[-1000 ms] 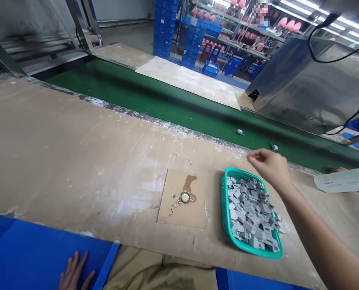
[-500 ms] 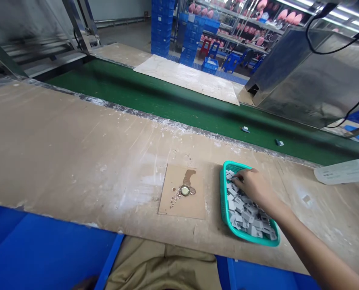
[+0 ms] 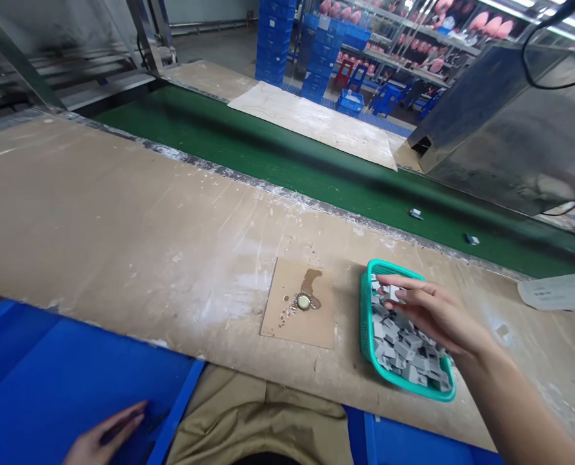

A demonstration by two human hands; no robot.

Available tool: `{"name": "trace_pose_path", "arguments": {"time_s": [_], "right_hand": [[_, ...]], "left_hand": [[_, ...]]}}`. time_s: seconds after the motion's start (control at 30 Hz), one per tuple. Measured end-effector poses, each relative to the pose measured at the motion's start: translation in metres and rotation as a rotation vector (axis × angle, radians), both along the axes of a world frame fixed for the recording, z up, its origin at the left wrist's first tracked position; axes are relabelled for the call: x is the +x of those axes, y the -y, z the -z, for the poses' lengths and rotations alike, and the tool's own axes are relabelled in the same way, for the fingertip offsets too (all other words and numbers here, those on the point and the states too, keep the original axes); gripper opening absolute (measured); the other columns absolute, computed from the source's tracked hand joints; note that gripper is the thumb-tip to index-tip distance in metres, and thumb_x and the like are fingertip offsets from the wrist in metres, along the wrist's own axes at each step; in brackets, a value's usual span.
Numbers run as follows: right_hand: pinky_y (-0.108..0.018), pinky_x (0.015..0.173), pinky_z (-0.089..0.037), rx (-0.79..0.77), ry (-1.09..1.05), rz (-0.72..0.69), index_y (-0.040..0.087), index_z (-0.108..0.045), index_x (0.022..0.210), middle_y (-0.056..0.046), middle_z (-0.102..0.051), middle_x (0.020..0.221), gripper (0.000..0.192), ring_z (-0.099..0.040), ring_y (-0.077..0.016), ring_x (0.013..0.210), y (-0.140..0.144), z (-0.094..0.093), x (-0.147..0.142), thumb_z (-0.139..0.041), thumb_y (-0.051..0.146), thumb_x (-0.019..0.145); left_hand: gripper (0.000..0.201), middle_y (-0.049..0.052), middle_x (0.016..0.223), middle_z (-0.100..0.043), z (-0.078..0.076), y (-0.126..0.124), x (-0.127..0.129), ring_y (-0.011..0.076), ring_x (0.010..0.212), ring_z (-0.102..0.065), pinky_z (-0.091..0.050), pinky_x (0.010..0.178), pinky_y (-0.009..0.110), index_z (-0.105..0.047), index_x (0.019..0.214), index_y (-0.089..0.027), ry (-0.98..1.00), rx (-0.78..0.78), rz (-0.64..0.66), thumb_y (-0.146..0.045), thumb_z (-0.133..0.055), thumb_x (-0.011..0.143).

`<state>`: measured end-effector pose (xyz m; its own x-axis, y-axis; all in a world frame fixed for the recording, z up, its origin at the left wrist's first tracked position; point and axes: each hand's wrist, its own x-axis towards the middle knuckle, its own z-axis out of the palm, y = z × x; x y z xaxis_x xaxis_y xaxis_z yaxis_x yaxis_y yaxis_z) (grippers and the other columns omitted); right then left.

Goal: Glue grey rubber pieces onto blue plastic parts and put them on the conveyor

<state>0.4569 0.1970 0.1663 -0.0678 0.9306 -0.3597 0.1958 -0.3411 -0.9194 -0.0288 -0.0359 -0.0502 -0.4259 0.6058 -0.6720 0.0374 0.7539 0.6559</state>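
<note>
My right hand (image 3: 437,310) is over the green plastic basket (image 3: 364,323), its thumb and fingers pinching a small light-grey plastic piece (image 3: 392,292). Beneath the hand, several similar grey pieces (image 3: 403,349) fill the basket. My left hand (image 3: 106,436) is low on the left, inside the blue bin (image 3: 74,374); its thumb and forefinger are stretched out slightly apart, and I see nothing between them. Between the hands, a square of cardboard (image 3: 282,294) lies on the bench, with a small round cap (image 3: 304,301) and wet brown spots on it.
Beyond the bench (image 3: 181,239) runs a green conveyor belt (image 3: 287,165) carrying two small pieces (image 3: 415,214). A translucent container (image 3: 558,290) lies at the right. A metal housing (image 3: 510,123) stands across the belt, and another blue bin (image 3: 413,445) is at the front right.
My right hand has lifted slightly from the heap and turned, a grey piece now showing in its fingers. My left hand has come into view over the blue bin. The camera view has shifted slightly.
</note>
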Motion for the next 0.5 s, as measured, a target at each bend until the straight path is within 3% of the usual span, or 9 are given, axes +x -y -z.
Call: {"name": "trace_pose_path", "arguments": {"time_s": [0.1, 0.2, 0.33, 0.5], "right_hand": [[-0.035, 0.075, -0.057, 0.146, 0.131, -0.111, 0.02, -0.068, 0.104, -0.009, -0.07, 0.099, 0.037, -0.068, -0.0225, 0.085, 0.0, 0.005, -0.025, -0.07, 0.039, 0.072], [-0.036, 0.076, -0.056, 0.427, 0.377, -0.265, 0.02, -0.066, 0.104, -0.009, -0.07, 0.095, 0.031, -0.069, -0.0223, 0.083, 0.001, 0.017, -0.051, -0.065, 0.037, 0.078], [-0.036, 0.08, -0.054, 0.713, 0.632, -0.478, 0.021, -0.066, 0.101, -0.007, -0.071, 0.099, 0.02, -0.068, -0.022, 0.089, 0.004, 0.034, -0.078, -0.057, 0.028, 0.084], [-0.033, 0.077, -0.055, 0.803, 0.686, -0.571, 0.021, -0.066, 0.1, -0.005, -0.073, 0.094, 0.019, -0.068, -0.0209, 0.088, 0.005, 0.046, -0.089, -0.054, 0.025, 0.086]], "left_hand": [[0.046, 0.001, 0.099, -0.073, -0.045, -0.016, 0.024, 0.0348, 0.108, -0.059, -0.046, 0.098, 0.045, -0.073, 0.085, -0.026, 0.284, 0.066, -0.256, -0.046, -0.083, 0.045], [0.052, 0.003, 0.097, -0.074, -0.076, -0.026, 0.045, 0.0288, 0.098, -0.065, -0.054, 0.088, 0.034, -0.07, 0.093, -0.022, 0.397, 0.15, -0.351, -0.036, -0.087, 0.045], [0.059, 0.007, 0.09, -0.074, -0.097, -0.032, 0.068, 0.0242, 0.093, -0.067, -0.054, 0.082, 0.024, -0.067, 0.101, -0.016, 0.4, 0.17, -0.264, -0.035, -0.086, 0.049], [0.05, 0.007, 0.087, -0.074, -0.107, -0.035, 0.091, 0.0215, 0.088, -0.067, -0.054, 0.079, 0.022, -0.069, 0.097, -0.018, 0.45, 0.231, -0.218, -0.035, -0.084, 0.053]]}}
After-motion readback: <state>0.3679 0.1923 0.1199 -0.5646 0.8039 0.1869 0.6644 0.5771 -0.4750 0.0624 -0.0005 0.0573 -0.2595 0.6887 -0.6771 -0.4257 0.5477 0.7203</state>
